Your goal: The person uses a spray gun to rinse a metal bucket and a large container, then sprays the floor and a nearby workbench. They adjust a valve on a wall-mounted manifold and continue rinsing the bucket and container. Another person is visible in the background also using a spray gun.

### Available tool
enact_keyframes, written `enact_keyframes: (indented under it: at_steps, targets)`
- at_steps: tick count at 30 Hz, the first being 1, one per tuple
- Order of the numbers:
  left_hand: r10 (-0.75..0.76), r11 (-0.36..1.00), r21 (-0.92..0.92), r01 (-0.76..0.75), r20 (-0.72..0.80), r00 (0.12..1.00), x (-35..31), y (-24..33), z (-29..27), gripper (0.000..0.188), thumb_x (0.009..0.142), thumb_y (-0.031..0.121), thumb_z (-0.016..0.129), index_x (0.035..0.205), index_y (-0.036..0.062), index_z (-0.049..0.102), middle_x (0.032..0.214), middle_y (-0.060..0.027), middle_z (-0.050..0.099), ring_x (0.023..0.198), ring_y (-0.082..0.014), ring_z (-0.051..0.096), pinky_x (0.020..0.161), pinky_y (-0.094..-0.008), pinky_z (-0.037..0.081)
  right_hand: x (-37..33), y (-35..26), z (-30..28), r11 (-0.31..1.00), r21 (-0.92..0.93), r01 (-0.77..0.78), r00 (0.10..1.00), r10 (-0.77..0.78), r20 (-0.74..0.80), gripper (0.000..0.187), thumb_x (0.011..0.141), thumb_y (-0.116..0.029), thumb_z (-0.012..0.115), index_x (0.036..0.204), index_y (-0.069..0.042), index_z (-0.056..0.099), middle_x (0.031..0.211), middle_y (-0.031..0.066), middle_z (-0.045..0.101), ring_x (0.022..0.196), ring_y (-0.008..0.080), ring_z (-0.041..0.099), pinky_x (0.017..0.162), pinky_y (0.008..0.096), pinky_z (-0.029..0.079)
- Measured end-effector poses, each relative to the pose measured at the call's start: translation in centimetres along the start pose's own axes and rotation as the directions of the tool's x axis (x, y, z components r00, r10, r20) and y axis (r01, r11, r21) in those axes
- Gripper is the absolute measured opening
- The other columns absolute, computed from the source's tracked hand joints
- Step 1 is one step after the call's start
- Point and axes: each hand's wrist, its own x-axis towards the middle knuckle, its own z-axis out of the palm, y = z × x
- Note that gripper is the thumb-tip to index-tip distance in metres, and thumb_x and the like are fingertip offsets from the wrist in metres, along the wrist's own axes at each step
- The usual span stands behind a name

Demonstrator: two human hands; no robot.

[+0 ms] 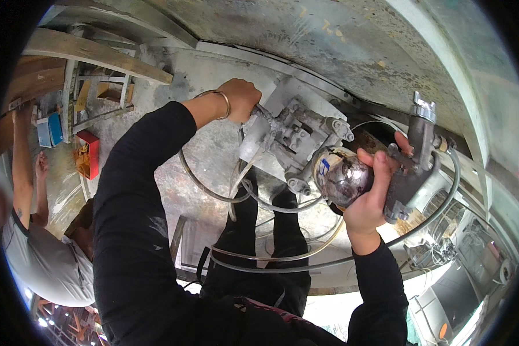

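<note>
My left hand (239, 99) is closed in a fist at the near-left end of a grey, paint-crusted pump-like metal assembly (299, 135); what its fingers grip is hidden. My right hand (370, 203) wraps round a grey metal spray gun (408, 179) with a silver cap (424, 108) at its top. A shiny, stained round metal vessel (344, 174) with a blue mark lies against my right fingers and the assembly. Whether it is joined to the gun cannot be told. A grey hose (457, 176) runs from the gun and loops low across my legs.
More hoses (210, 196) curl round the assembly. A stained metal panel (323, 34) rises beyond it. On the left, another person (46, 259) in a grey shirt reaches up beside wooden beams (98, 55), a blue box (49, 130) and a red container (87, 154). A caged fan (444, 228) stands right.
</note>
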Motion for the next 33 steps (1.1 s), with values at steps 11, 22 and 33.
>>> enact_keyframes:
  at_steps: [11,22,33]
  targets:
    - [0.019,0.999,0.029,-0.019,-0.007,1.000,0.7,-1.4,-1.0,0.025,0.078,0.026,0.073,0.096,0.0108,0.079,0.096,-0.0204,0.077,0.096,-0.0421,0.073,0.084,-0.0515,0.058,1.2,0.1,-0.1,0.997,-0.055,0.051,0.997,-0.048,0.053,0.039,0.109,-0.007,0.054,0.146,0.004,0.051,0.141,0.0218,0.053,0.104,0.0193,0.071,0.097,0.0357,0.057]
    - [-0.341,0.613,-0.783,-0.101,-0.378,0.861,-18.7,20.2,2.6,0.037,0.090,-0.012,0.065,0.123,0.0028,0.072,0.120,-0.0114,0.075,0.111,-0.0218,0.069,0.101,-0.0366,0.053,-7.5,4.7,-6.3,0.884,0.396,-0.250,0.747,0.436,-0.502,0.020,0.106,-0.022,0.073,0.102,-0.003,0.070,0.077,-0.0029,0.065,0.063,0.0038,0.058,0.056,0.0231,0.044]
    - [0.416,0.164,-0.973,0.163,0.218,0.883,-11.2,51.4,11.0,0.024,0.107,0.004,0.064,0.127,-0.0061,0.072,0.116,-0.0104,0.075,0.103,-0.0148,0.072,0.092,-0.0304,0.057,-30.1,11.0,-30.4,0.206,0.848,-0.488,0.756,0.585,0.293,0.076,0.111,-0.065,0.034,0.151,-0.003,0.051,0.064,-0.0043,0.037,0.054,0.0071,0.033,0.053,0.0256,0.030]
